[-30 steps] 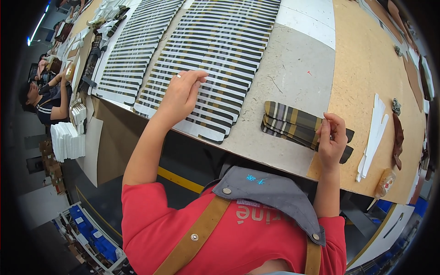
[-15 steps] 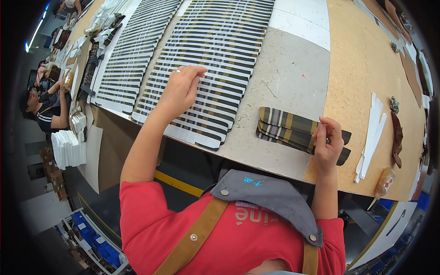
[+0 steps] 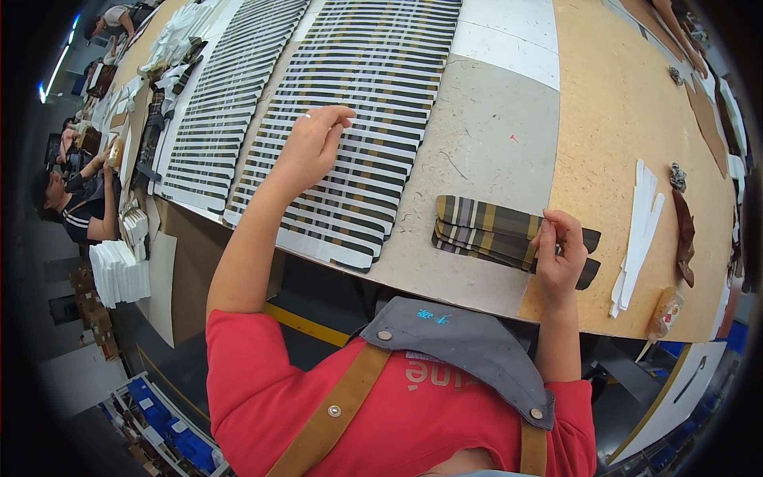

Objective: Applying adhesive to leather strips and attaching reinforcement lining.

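Rows of overlapping plaid fabric strips with white borders (image 3: 322,179) cover the table to the left and centre. Over these rows is my left hand (image 3: 311,151), its fingers loosely bent and the thumb a little apart; nothing shows in it. A small stack of dark green, yellow and white plaid strips (image 3: 481,219) lies near the table's front edge, slightly fanned, with rounded ends. My right hand (image 3: 561,253) pinches the upper strip towards its right end, thumb against fingers. The hand hides part of the stack.
White paper-like strips (image 3: 638,238), a dark red scrap (image 3: 684,238) and a squeeze bottle with a nozzle (image 3: 665,312) lie on the right of the table. Another row of strips (image 3: 226,111) runs farther left. White stacked pieces (image 3: 119,272) and a co-worker (image 3: 83,203) are at far left.
The view has shifted slightly, so the table and strips sit a little more to the left. Both hands keep nearly the same pose and place.
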{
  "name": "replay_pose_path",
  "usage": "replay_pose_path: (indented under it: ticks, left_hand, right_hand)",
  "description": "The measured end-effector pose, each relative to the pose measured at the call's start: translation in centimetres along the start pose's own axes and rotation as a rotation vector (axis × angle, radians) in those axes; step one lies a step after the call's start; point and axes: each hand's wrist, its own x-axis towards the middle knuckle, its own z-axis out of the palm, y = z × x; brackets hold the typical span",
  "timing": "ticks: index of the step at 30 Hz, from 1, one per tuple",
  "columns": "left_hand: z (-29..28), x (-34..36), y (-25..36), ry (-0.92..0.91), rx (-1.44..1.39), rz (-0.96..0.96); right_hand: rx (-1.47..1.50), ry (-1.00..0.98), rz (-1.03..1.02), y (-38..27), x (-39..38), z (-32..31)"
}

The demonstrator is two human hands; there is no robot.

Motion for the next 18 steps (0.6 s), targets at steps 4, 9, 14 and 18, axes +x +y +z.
replay_pose_path:
  ticks: [4,9,14,18]
  left_hand:
    - [0.3,1.1,-0.5,0.03,-0.005,-0.005]
    - [0.7,1.9,-0.4,0.039,-0.011,0.012]
    - [0.5,2.3,-0.5,0.027,-0.049,-0.007]
    - [0.3,3.3,-0.9,-0.028,-0.025,-0.068]
  right_hand:
    - [0.002,0.0,-0.015,0.1,0.0,0.1]
    - [0.007,-0.005,0.009,0.1,0.0,0.1]
    - [0.034,-0.012,0.009,0.0,-0.1,0.0]
    - [0.041,-0.023,0.002,0.3,-0.2,0.1]
